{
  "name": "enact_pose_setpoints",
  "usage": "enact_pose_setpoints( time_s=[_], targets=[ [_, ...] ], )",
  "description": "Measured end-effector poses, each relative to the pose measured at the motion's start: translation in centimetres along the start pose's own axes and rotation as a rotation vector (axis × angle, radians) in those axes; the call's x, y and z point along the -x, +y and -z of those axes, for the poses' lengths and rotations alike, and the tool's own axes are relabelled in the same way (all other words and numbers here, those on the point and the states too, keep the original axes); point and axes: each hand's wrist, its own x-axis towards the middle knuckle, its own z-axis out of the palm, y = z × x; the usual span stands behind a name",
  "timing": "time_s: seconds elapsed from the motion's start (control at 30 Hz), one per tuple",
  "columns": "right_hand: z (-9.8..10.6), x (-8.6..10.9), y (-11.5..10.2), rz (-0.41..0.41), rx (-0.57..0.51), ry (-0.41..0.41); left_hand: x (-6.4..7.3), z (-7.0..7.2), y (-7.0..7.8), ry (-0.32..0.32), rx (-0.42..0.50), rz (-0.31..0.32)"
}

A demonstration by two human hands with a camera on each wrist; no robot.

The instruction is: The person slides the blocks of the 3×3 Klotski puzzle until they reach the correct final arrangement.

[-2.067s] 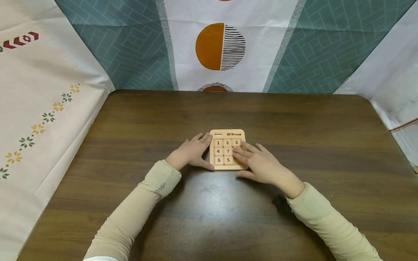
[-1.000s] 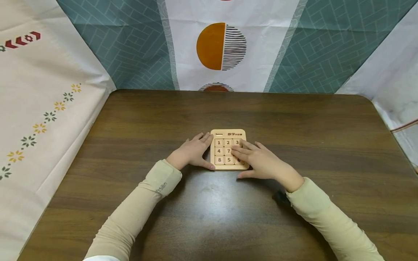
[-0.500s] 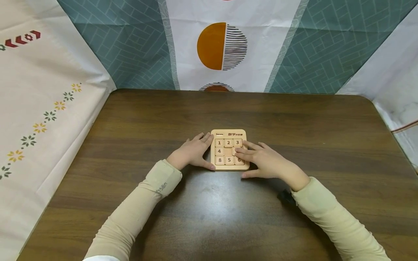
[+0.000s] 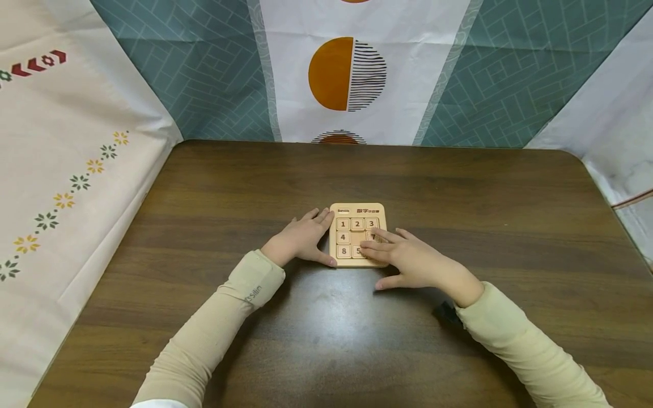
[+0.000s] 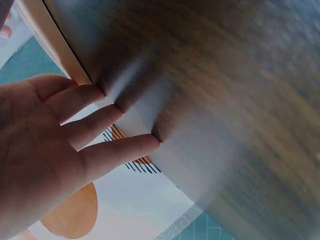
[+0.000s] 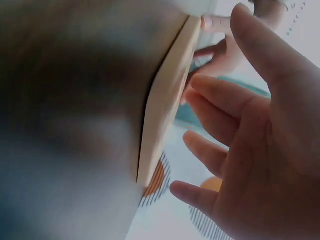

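A wood-grain counter point(image 4: 326, 351) is carrying a number sliding puzzle point(image 4: 358, 237); the right hand point(image 4: 414, 259) is extending loose fingers point(image 4: 382, 247) over its tiles point(image 4: 343, 237), the left hand point(image 4: 298, 238) spreading fingers at its edge, neither gripping. Only the left-wrist view is showing the left palm point(image 5: 35, 140). The puzzle is pointing lengthwise away, "数字" point(image 4: 362, 211) across its far end.

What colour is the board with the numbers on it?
The number board is a pale yellowish tan, like light wood; it shows best in the head view.
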Motion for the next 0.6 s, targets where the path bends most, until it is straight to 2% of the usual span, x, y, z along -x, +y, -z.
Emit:
enact_pose_setpoints(
  time_s=[0.17, 0.43, 0.6],
  targets=[
    [-0.2, -0.6, 0.0, 0.015, 0.029, -0.013, 0.1, 0.1, 0.0, -0.002, -0.005, 0.000],
    [0.3, -1.8, 1.2, 0.002, 0.008, 0.002, 0.0, 0.0, 0.0, 0.004, -0.011, -0.002],
    [0.4, -1.8, 1.3, -0.008, 0.006, -0.013, -0.1, -0.1, 0.0, 0.004, -0.011, -0.003]
  ],
)
